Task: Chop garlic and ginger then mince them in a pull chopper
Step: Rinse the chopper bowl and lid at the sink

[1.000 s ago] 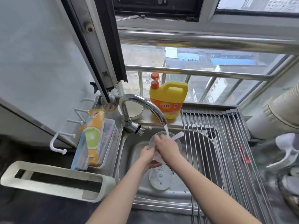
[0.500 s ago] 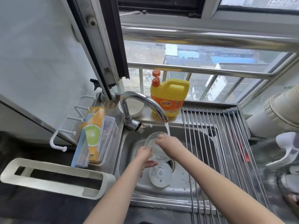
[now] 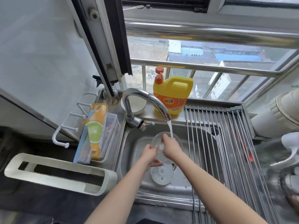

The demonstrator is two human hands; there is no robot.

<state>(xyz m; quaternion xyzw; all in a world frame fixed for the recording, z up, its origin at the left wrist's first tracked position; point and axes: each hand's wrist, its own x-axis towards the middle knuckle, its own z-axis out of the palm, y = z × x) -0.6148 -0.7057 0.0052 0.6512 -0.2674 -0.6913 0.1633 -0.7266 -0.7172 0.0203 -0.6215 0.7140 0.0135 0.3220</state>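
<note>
The white stick has gone from the bowl (image 3: 157,143), held by the left hand (image 3: 149,153). The right hand (image 3: 171,147) now rubs inside, grip unclear. Probably just rinsing the chopper under the tap (image 3: 145,102).

Two bare forearms enter from the bottom edge of the head view, both uncovered from the frame edge to the wrist; no sleeve, cuff or fabric shows on either. Left hand (image 3: 149,154): bare, no glove; no ring, watch or band discernible. Right hand (image 3: 171,147): bare, no glove; wrist likewise unadorned. Fingernails too small and blurred to describe. Forearms slender and smooth, tapering toward the wrists. Upper arms, shoulders and clothing lie outside the frame. No markings visible on either limb.
</note>
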